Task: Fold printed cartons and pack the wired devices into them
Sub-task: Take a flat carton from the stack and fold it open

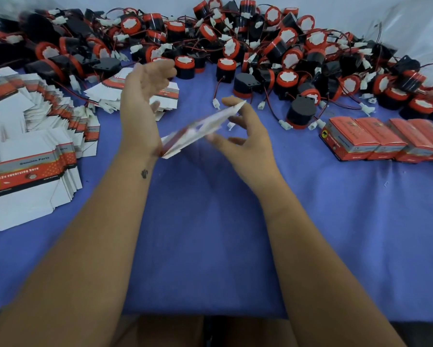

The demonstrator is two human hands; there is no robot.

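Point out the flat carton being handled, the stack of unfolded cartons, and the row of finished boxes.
flat carton (198, 130): head view, blurred middle panel.
stack of unfolded cartons (27, 169): head view, printed band of top sheet.
row of finished boxes (375, 136): head view, red top of one box.

we are reaching both bare forearms up from the bottom of the frame toward its centre. our left hand (145, 96) is lifting, fingers loosely curled. our right hand (245, 136) is spreading, fingertips pinching a blurred carton (198, 128).
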